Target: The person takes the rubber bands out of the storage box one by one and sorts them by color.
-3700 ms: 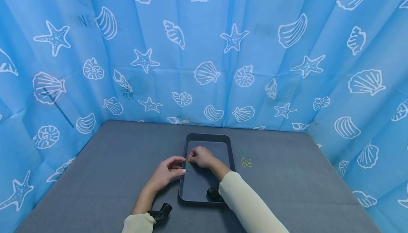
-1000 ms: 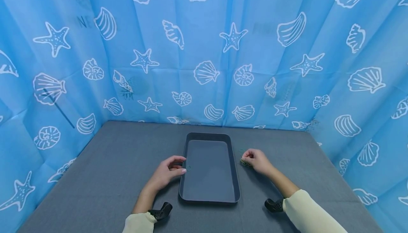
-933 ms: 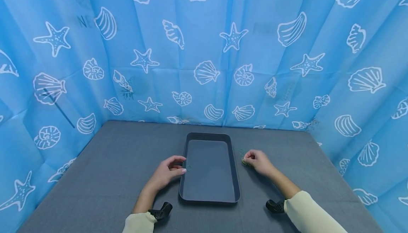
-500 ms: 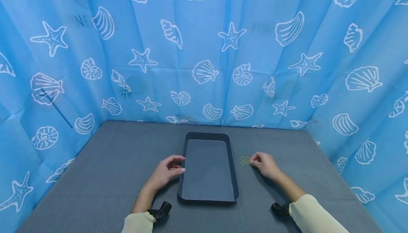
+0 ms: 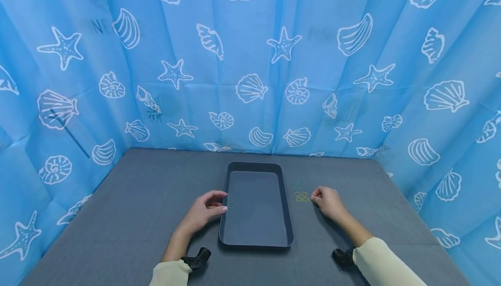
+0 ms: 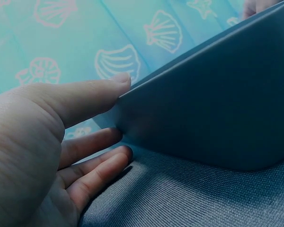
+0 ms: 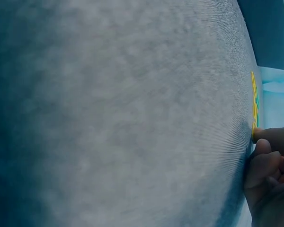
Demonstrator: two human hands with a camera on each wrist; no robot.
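Beside the tray in the head view, several thin yellow rings [image 5: 298, 194] lie on the grey cloth, with thin green rings [image 5: 296, 184] just behind them. My right hand [image 5: 328, 201] is just right of the yellow rings, fingers curled and thumb near the index finger. In the right wrist view a fingertip [image 7: 258, 134] is right at the end of the yellow row. The left hand [image 5: 204, 210] touches the dark tray [image 5: 256, 247] at its left side, thumb at the rim and relaxed fingers by the outer wall. One green ring [image 5: 230, 206] lies inside the tray near that hand.
A grey cloth [image 5: 156, 181] covers the table. Blue curtains [image 5: 219, 73] with white shell and starfish prints stand behind and at both sides. Each wrist wears a black device [image 5: 198, 260].
My right hand went from inside the tray to the yellow rings at the right, then drew slightly right, leaving them in view. The left hand stays at the tray.
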